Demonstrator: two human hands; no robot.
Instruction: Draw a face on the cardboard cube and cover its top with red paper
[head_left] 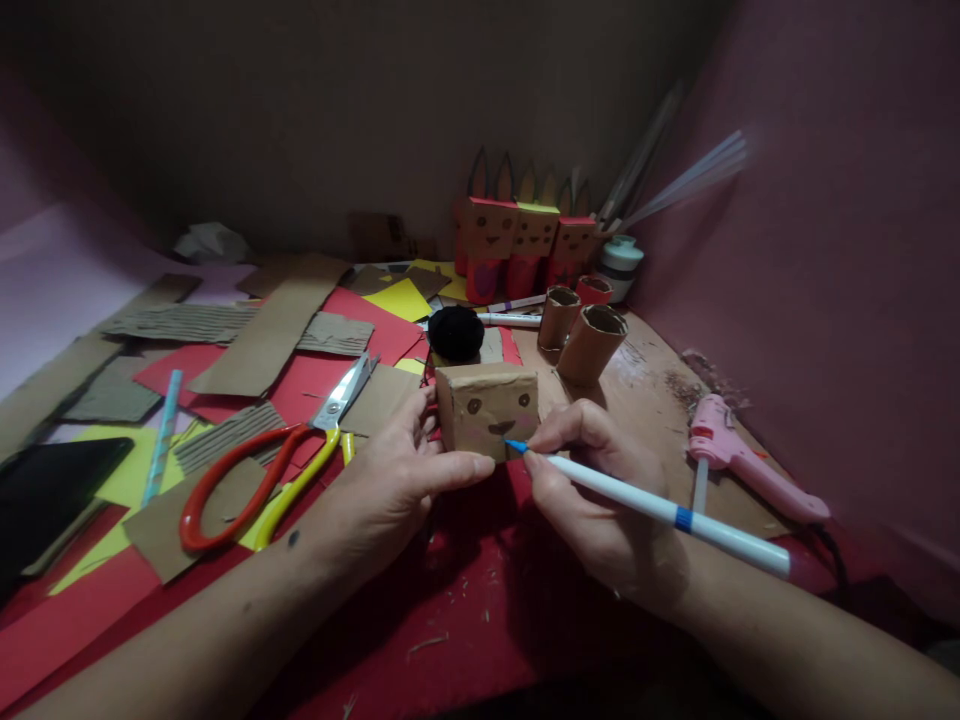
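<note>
left hand (pixel 397 460): grips cardboard box (pixel 493 408) | right hand (pixel 630 462): grips blue-tipped marker (pixel 652 503) | jar (pixel 621 264): lidded, contents unclear

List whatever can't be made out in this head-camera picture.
In the head view:
Cardboard box: its back faces away.
Left hand: some fingertips hidden behind the box.
Pen: tip's contact with the box too small to judge.
Black object: cut off by the left edge.
Pale sticks: ends blurred.

Red-and-yellow scissors (pixel 327 413) lie among cardboard scraps (pixel 262 338) at the left; a pink glue gun (pixel 756 466) lies at the right.
</note>
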